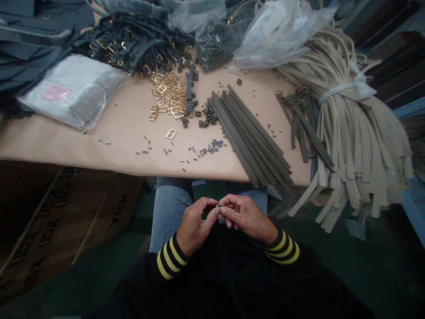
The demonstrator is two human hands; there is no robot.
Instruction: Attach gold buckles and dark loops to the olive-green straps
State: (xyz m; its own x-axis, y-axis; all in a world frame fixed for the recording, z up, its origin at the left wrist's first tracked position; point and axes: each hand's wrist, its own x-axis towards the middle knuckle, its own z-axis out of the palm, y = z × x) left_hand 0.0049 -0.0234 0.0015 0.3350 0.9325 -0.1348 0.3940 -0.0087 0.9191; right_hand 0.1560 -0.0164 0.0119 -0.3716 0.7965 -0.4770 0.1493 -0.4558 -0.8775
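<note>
Over my lap, in front of the table edge, my left hand (198,221) and my right hand (244,216) meet fingertip to fingertip. Both are closed in a pinch on one tiny dark piece (218,205), too small and covered to name. Closest to them on the table are small metal pins (212,147) in a loose scatter and a bundle of dark olive straps (252,137). Beyond lie a heap of gold buckles (169,95), one single gold buckle (171,134) apart from it, and small dark strap loops (208,116).
Black straps with buckles (133,44) pile up at the back. A plastic-wrapped packet (71,91) lies left, a clear plastic bag (282,35) back right. Tied beige straps (352,133) hang over the right edge beside olive straps with buckles (302,115). A cardboard box (66,217) stands lower left.
</note>
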